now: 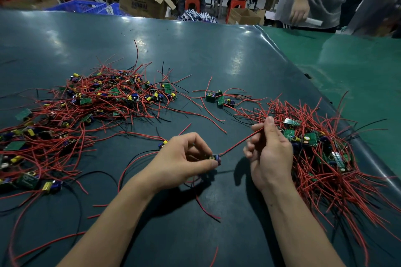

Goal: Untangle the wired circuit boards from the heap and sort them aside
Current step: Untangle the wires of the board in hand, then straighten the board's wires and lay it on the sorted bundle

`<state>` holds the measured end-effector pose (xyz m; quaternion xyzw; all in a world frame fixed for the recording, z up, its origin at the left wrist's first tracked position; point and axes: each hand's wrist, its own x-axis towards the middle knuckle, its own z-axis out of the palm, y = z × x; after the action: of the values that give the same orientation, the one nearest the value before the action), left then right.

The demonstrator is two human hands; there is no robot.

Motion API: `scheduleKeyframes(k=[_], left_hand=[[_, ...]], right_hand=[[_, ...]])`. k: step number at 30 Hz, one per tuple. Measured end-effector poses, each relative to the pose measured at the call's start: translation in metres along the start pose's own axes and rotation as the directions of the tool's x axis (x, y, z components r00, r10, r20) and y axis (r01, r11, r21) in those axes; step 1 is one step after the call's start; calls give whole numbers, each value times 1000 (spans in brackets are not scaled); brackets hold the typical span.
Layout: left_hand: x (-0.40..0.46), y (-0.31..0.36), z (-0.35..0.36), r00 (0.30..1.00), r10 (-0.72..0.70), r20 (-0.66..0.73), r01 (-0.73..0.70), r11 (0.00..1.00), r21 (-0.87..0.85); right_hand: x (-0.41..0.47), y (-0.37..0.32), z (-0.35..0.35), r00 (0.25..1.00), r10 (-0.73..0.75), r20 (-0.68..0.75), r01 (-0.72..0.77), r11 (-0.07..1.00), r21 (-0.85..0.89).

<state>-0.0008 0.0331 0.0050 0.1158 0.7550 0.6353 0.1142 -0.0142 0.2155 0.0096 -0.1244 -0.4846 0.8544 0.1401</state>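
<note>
Mid-sort. Left hand (pixel 182 156) pinching one small circuit board (pixel 216 158) above the counter's (pixel 217 54) near middle; right hand (pixel 270 147) gripping its red wire (pixel 238 143), drawn taut. Tangled heap (pixel 97 102) toward left edge, largely unsorted. Sorted pile (pixel 314 149) along right edge. Three boards (pixel 220 97) loose between.

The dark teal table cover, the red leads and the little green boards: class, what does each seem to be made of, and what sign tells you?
Dark teal table cover: probably vinyl or rubber sheet, glossy; it mirrors the ceiling lights and curls at its right edge.
Thin red leads: likely plastic-insulated wire, smooth and flexible, bending freely.
Small green circuit boards: apparently rigid laminate, flat with straight edges.
</note>
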Motion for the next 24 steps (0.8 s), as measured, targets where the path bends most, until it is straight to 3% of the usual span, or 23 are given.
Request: scheduleKeyframes(k=[6,12,13,15,18,21,24], left_hand=[[1,-4,0,998,2,57,-6,997,76],[-1,0,-2,989,-34,145,26,998,57],[-2,3,-1,991,-17,131,17,1000,-2],[-3,9,0,998,19,64,0,960,-280],[-2,17,-7,998,62,-12,-54,746,-664],[0,17,-8,997,12,-79,-68,651,-756],[5,14,-1,983,-61,-174,-95,644,-759]], right_hand=[[-2,-2,0,982,126,140,-125,992,-12],[-6,-3,2,950,159,270,-164,986,-4],[-6,-3,3,948,171,269,-178,984,2],[-5,-2,4,953,183,240,-188,982,-3],[-7,6,4,949,183,257,-155,980,-124],[-16,15,6,878,260,401,-152,947,-282],[-21,17,10,790,327,518,-222,941,-256]])
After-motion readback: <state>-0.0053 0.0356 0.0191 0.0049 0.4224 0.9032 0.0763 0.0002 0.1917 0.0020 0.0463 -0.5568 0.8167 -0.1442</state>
